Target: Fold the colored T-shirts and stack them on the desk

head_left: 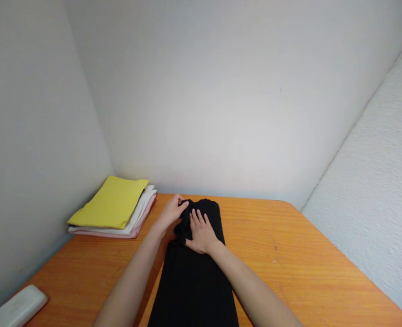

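A long black garment lies lengthwise on the orange wooden table, folded into a narrow strip running away from me. My left hand pinches the cloth at the garment's far left corner, fingers closed on the fabric. My right hand lies flat on the black cloth just right of it, fingers stretched out and pressing down. The far end of the garment is bunched between the two hands.
A stack of folded clothes, yellow on top of white and pink layers, sits at the table's far left corner. A white oblong case lies at the near left edge. White walls close in the table behind and on both sides.
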Demonstrator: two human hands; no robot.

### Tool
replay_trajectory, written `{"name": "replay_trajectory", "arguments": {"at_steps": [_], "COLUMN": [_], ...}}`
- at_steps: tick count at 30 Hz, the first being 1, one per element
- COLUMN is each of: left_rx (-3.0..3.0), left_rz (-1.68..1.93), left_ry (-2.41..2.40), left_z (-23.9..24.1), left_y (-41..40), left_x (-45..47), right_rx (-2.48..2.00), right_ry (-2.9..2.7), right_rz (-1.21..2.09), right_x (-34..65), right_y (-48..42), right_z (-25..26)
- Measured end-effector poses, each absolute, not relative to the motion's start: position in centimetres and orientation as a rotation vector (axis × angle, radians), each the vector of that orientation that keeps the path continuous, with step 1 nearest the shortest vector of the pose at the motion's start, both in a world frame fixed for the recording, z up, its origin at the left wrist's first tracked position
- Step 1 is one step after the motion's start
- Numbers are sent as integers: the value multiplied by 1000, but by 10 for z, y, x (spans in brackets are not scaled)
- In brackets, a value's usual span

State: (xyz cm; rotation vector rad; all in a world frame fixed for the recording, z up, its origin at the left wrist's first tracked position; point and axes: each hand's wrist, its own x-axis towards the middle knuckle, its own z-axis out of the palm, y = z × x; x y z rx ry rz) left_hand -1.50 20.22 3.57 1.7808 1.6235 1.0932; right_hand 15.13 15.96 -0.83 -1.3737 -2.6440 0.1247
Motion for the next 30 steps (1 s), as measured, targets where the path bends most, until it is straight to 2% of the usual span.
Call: {"name": "replay_trajectory", "arguments": {"at_steps": [7, 12, 21, 30], "left_rx": [1829, 1929, 2203, 2308], "left_rz": [826, 818, 492, 236], "left_ry": [1329, 1434, 1401, 1445], "left_z": [39, 30, -9, -8], "left_y": [190, 199, 200, 192], "left_x": [3, -16, -3, 1], "right_rx": [-1250, -1269, -1217, -1313], "right_ry": [-2647, -2626, -2595, -2662], "right_rz": [130, 134, 131, 301], "right_x": [152, 153, 152, 154], "right_y": [153, 153, 153, 109], "right_z": [3, 3, -1, 9]}}
